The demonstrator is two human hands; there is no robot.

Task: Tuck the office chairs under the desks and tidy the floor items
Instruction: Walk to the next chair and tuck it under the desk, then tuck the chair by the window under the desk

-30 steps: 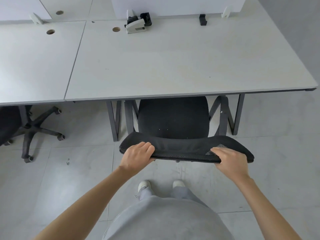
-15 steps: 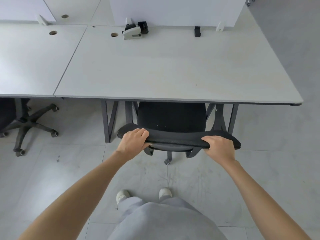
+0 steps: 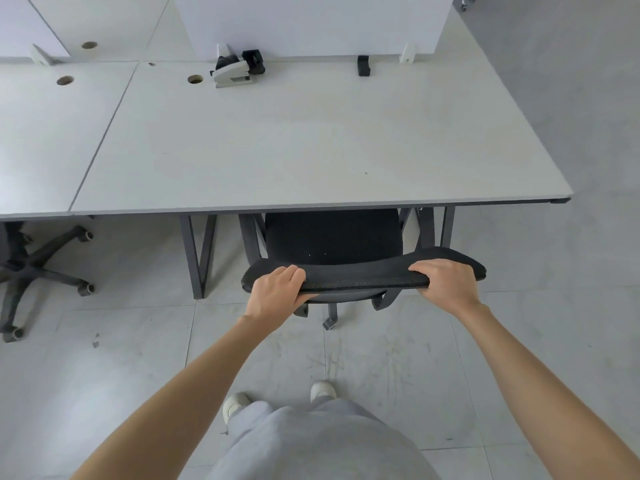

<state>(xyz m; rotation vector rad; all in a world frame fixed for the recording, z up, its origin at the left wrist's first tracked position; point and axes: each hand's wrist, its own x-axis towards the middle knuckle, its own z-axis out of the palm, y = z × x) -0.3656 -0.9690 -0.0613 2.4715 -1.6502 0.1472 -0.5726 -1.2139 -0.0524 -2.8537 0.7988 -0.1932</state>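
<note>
Hands, left hand (image 3: 277, 295) and right hand (image 3: 445, 285), both gripping chair backrest (image 3: 360, 277) at desk (image 3: 311, 140).

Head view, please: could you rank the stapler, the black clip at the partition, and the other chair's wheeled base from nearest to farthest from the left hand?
1. Stapler: at the desk's far edge, beyond the left hand and slightly left of it.
2. Wheeled base: on the floor at far left, under the neighbouring desk; too close to call against the stapler.
3. Black clip: far edge, to the right.
</note>
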